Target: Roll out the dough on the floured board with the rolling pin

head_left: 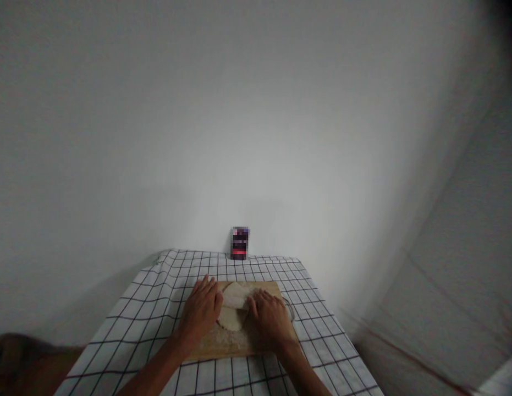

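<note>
A pale rolling pin [234, 301] lies across a flattened round of dough [231, 319] on a floured wooden board [226, 345]. My left hand [201, 306] is over the pin's left end, its fingers pointing forward and the thumb bent against the inner side. Over the right end is my right hand [271, 314], its fingers curled down over the pin. Both hands cover the pin's ends, so only its middle shows between them. Dough shows in front of and behind the pin.
A white cloth with a dark grid [136, 330] covers the table. At its far edge a small dark pixelated package [240, 243] stands against the white wall [256, 137]. Part of a curved, pale rim or handle [291, 311] shows beside the board's right edge.
</note>
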Demonstrator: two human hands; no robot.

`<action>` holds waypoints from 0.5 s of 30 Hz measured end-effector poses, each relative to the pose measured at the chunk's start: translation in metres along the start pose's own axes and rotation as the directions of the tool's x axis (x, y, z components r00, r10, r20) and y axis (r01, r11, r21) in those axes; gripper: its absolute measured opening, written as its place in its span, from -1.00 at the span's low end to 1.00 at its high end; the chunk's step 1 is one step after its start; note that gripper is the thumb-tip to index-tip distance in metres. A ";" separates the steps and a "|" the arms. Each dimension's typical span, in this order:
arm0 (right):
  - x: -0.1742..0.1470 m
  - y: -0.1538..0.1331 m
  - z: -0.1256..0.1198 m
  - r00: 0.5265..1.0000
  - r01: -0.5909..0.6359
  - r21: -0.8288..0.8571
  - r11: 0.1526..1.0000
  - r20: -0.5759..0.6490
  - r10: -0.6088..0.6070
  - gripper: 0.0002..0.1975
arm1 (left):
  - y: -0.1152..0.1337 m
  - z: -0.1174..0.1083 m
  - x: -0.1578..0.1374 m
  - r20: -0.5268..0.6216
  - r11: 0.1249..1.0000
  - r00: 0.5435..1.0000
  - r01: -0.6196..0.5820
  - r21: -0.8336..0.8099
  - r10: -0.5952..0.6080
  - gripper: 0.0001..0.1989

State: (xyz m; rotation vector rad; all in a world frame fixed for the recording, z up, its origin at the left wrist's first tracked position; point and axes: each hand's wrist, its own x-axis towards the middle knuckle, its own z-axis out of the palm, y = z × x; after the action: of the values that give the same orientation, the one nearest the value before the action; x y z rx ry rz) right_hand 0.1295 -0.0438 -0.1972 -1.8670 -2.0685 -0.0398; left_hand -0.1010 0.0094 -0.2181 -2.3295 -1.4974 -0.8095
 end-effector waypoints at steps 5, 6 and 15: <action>-0.039 -0.008 0.020 0.998 -0.061 0.045 0.997 -0.002 0.061 -0.49 | 0.005 -0.009 -0.011 -0.013 0.999 1.000 -0.008 0.049 0.008 -0.53; -0.041 -0.008 0.023 0.998 -0.066 0.039 0.997 -0.005 0.066 -0.47 | 0.005 -0.009 -0.010 -0.013 0.999 1.000 -0.017 0.042 0.018 -0.53; 0.026 0.009 -0.007 1.000 0.003 -0.006 1.000 -0.018 -0.003 -0.53 | 0.000 -0.001 0.032 0.155 0.998 0.986 -0.069 -0.005 0.069 -0.63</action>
State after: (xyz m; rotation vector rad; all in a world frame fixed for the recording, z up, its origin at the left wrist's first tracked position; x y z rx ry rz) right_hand 0.1377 -0.0193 -0.1857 -1.8603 -2.0614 -0.0637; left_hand -0.0912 0.0330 -0.1993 -2.4790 -1.4666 -0.6235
